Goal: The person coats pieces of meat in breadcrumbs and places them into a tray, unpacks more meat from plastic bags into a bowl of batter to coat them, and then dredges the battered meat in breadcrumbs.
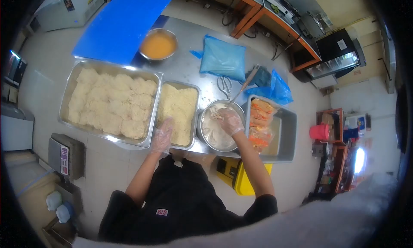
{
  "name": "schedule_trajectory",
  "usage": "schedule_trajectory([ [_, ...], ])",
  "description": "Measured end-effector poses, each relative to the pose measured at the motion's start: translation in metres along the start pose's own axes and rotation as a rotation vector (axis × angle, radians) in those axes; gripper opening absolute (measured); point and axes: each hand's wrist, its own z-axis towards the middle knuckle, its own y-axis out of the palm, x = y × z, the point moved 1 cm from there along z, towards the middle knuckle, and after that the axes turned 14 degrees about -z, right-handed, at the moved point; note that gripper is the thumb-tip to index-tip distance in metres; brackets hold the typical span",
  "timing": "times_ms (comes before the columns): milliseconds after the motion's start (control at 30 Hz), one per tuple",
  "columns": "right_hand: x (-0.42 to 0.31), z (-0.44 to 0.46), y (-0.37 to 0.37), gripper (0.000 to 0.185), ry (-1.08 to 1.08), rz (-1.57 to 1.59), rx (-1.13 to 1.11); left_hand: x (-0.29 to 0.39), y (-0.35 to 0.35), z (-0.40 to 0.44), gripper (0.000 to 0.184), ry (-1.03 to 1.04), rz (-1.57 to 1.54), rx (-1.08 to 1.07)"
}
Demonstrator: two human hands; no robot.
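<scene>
My left hand point(163, 137), in a clear plastic glove, rests at the near left edge of a metal tray of pale yellow crumbs point(180, 108). Its fingers look stretched out, with nothing in them. My right hand point(231, 121), gloved too, reaches into a round steel bowl of whitish batter point(211, 134). Its fingers are bent together and smeared with batter; what they grip is hidden. A long-handled metal utensil point(248, 79) leans out of that bowl. Right of it, a deep grey pan point(285, 132) holds orange-coloured pieces point(260, 119), some in clear plastic.
A large steel tray of crumbed pieces point(114, 104) stands on the left. Behind are a blue board point(122, 24), a bowl of orange liquid point(158, 45), a blue bag point(223, 58), scissors point(224, 87) and crumpled blue plastic point(275, 91). Below the table sits a yellow box point(244, 179).
</scene>
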Motion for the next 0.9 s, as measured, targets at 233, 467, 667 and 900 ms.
schedule_trajectory([
  [233,0.028,-0.013,0.005,0.029,0.217,0.778,-0.167,-0.003,0.0,0.0,0.038,-0.095,-0.093,0.0],
  [467,0.009,-0.024,-0.008,0.042,0.234,0.155,-0.059,-0.022,0.003,0.005,0.038,-0.028,-0.15,0.008],
  [667,-0.024,-0.007,0.007,0.063,0.247,0.124,-0.206,-0.017,0.005,0.007,0.038,-0.102,-0.17,-0.007],
  [900,-0.008,-0.027,-0.018,0.043,0.227,0.523,-0.03,-0.035,0.006,0.009,0.036,-0.082,-0.264,0.029],
])
